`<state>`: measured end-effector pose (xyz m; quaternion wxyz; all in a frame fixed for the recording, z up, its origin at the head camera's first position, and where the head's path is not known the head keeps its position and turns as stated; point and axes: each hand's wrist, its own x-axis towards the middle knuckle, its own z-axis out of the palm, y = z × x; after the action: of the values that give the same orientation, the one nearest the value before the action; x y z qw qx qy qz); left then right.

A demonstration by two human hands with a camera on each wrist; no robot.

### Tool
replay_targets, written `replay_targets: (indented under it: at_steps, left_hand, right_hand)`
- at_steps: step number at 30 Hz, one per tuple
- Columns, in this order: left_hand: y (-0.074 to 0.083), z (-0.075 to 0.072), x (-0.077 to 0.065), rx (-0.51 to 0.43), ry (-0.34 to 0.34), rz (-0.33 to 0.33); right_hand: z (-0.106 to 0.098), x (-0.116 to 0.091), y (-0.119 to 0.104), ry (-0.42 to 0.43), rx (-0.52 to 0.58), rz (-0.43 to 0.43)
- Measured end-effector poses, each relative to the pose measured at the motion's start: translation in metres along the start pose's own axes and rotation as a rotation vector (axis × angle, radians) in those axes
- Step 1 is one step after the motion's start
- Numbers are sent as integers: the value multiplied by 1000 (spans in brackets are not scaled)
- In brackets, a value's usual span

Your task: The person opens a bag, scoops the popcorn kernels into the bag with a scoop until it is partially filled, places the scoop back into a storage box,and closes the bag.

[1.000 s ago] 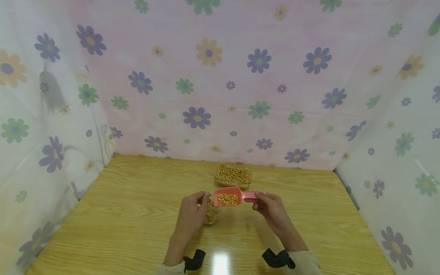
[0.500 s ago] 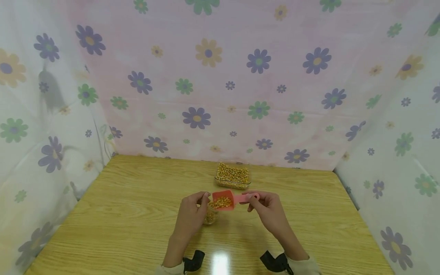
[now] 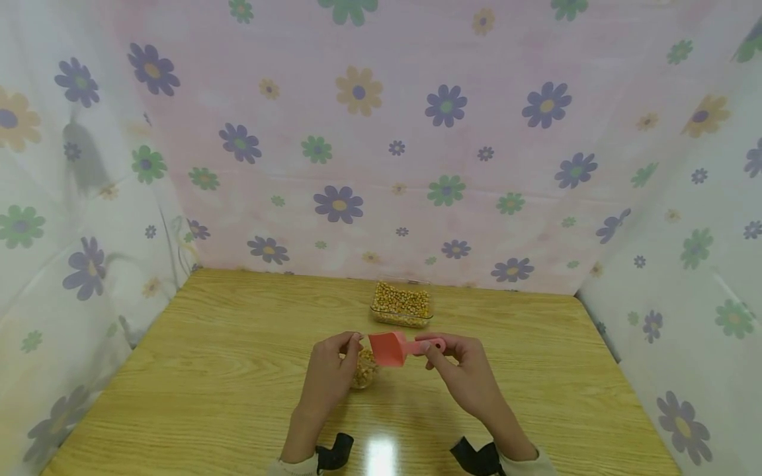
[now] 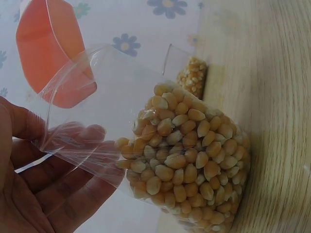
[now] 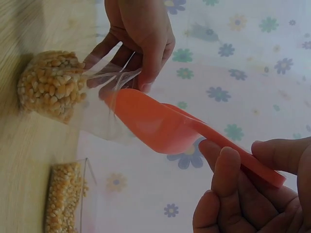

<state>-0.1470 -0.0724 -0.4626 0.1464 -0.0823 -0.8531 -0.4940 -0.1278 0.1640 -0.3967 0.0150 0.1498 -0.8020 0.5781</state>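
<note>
My left hand [image 3: 335,370] pinches the upper edge of a clear plastic bag [image 4: 184,160] that stands on the table with corn kernels filling its lower part. My right hand [image 3: 467,370] grips the handle of a pink-red scoop [image 3: 388,349]. The scoop is tipped toward the bag, its lip at the bag's mouth, and no kernels show in it. In the right wrist view the scoop [image 5: 150,121] slants down to the bag's opening beside the left fingers. Part of the bag is hidden behind my left hand in the head view.
Behind the hands, a clear rectangular container [image 3: 402,320] of corn kernels stands on the wood-grain table [image 3: 250,330]. Flower-printed cloth [image 3: 381,165] hangs at the back and on both sides.
The scoop, level and holding kernels a second ago, has been tilted left by my right hand; its kernels have slid out at the bag's mouth. My left hand stays in place.
</note>
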Motion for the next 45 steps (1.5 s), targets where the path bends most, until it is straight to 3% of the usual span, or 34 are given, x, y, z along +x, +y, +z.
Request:
replay_targets:
  at_steps: [12, 21, 29, 34, 45]
  left_hand:
    - [0, 1, 0, 3, 4, 7]
    - [-3, 2, 0, -15, -2, 6]
    - [-3, 1, -2, -22, -9, 4]
    - [-3, 1, -2, -5, 6, 14]
    - [-5, 1, -2, -11, -9, -4]
  right_hand:
    - [-8, 4, 9, 18, 53, 37]
    - [-29, 28, 25, 176, 147, 128]
    - [-32, 57, 56, 334, 150, 227]
    - [-27, 75, 79, 403, 160, 190]
    - [-14, 95, 101, 435, -93, 50]
